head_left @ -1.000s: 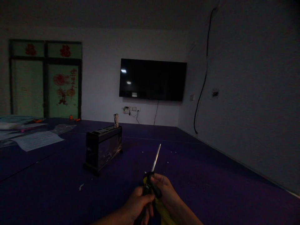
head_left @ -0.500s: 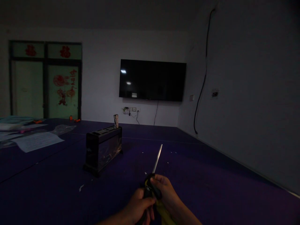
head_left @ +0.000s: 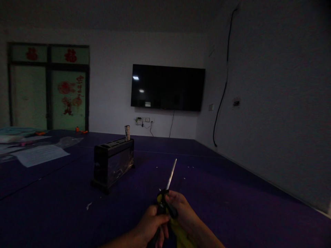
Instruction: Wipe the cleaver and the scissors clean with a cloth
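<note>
Both my hands are low in the middle of the view, closed around the dark and yellow handle of a tool with a thin metal blade (head_left: 171, 174) that points up and away from me. My left hand (head_left: 151, 225) grips the handle from the left. My right hand (head_left: 182, 210) wraps it from the right, fingers curled over the top. A yellow part shows below the hands. About an arm's length ahead and to the left stands a dark slotted knife block (head_left: 113, 163) with one patterned handle (head_left: 127, 132) sticking up at its far end.
The purple surface (head_left: 232, 203) stretches to the far wall. Sheets of paper (head_left: 38, 155) and clear plastic lie at the left. A black television (head_left: 167, 88) hangs on the back wall, a cable (head_left: 222, 93) runs down the right wall, and a door (head_left: 49, 88) is at the left.
Hands and tool stay almost still; the view has shifted very slightly, with the blade tip a touch to the left.
</note>
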Motion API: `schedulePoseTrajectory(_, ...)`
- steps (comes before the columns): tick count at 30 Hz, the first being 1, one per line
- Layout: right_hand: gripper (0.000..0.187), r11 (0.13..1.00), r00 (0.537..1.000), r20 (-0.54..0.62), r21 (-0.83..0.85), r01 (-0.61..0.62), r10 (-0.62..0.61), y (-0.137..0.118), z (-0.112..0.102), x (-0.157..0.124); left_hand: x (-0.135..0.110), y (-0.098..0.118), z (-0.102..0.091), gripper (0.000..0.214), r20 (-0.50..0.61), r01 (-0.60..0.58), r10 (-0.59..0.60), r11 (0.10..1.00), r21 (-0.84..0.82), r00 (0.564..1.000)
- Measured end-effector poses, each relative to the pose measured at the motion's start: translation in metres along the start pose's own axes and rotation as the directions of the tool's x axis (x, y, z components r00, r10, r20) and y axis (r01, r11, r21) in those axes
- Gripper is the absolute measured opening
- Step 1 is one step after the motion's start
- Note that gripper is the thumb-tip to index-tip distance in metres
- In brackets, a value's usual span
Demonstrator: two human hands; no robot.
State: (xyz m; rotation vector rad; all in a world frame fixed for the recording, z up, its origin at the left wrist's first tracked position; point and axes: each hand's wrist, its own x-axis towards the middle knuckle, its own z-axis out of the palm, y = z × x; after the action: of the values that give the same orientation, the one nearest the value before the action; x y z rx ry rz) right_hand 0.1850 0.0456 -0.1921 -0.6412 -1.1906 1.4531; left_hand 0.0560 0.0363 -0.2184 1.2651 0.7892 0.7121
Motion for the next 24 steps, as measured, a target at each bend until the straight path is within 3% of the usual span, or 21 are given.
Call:
schedulePoseTrajectory(6, 0.03, 1.0, 0.999, 0.043, 0.016, -0.026, 0.026, -0.0013, -0.0047, 0.0001, 0.0013, -0.0016, -0.0004, 0.044, 0.007, 0.0, 0.0, 1.0, -0.011, 1.0)
schedulePoseTrajectory(24, 0.025, 1.0, 0.999, -0.031, -0.004, -0.006, 0.006, 0.0071, -0.0077, 0.0037, -0.0022, 0.0041, -0.0002, 0.037, 0.006, 0.011, -0.011, 0.999, 0.038, 1.0)
